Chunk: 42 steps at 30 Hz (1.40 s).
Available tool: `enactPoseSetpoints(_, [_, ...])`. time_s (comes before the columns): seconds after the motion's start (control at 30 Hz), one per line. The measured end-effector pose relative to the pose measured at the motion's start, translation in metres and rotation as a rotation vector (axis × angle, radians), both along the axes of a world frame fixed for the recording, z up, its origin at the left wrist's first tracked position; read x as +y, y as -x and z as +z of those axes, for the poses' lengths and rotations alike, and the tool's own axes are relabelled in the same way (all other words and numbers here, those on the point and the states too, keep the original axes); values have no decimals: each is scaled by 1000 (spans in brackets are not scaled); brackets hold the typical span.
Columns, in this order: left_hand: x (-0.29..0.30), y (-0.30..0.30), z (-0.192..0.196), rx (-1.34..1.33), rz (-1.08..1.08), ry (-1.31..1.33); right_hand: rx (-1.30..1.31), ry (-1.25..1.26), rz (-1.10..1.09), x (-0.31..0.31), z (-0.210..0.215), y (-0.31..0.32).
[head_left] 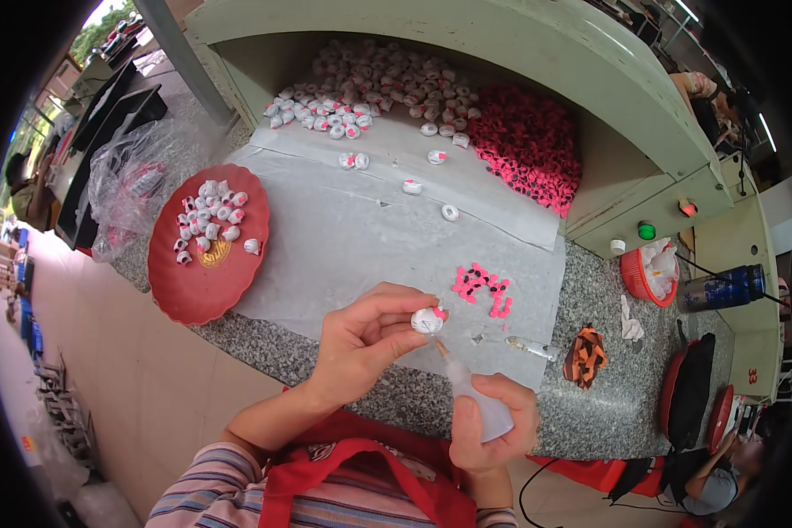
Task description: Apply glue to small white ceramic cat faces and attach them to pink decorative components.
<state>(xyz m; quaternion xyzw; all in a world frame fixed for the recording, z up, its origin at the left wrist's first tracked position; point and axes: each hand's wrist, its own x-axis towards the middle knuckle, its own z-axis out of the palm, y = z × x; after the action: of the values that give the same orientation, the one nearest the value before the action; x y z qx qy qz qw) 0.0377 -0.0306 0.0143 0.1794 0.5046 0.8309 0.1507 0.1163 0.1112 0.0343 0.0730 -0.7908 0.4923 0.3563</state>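
Observation:
Between the thumb and fingers of my left hand (pixel 352 343) is a small round white piece (pixel 427 320) with dark lines and a pink patch on its edge. My right hand (pixel 498 421) wraps round a translucent white squeeze bottle (pixel 482 403), tilted so that its narrow tip is at or very near the white piece; contact cannot be made out. Beyond my hands, small pink and black pieces (pixel 484 289) lie scattered on the white sheet (pixel 326 238). A few loose white pieces (pixel 412 187) rest farther back on the sheet.
A red scalloped plate (pixel 172 286) with several white pieces stands at left, beside clear plastic bags (pixel 136 180). A pale green hooded cabinet (pixel 466 31) shelters heaps of white pieces (pixel 396 79) and pink pieces (pixel 528 141). At right are a red basket (pixel 634 280), a blue bottle (pixel 722 288) and a patterned cloth (pixel 584 356).

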Motion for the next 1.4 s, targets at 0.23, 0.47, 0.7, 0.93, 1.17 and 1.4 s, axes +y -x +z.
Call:
enactPoseSetpoints(0.23, [2,-2,2,-7,46,2,14,-13,5,2,0,-1])
enactPoseSetpoints(0.47, [0,-1,7,38,59,73,-11,-61,41,2,13,2])
enactPoseSetpoints(0.7, [3,-1,7,22,73,82,-30,-64,15,7,18,1])
enactPoseSetpoints(0.93, [2,-1,5,-12,18,52,-10,-34,27,7,15,3])
enactPoseSetpoints(1.17, [1,1,6,-311,-59,-60,7,-5,-5,6,12,-2])
enactPoseSetpoints(1.4, [0,0,6,-364,-103,-134,5,-27,-2,5,13,1])
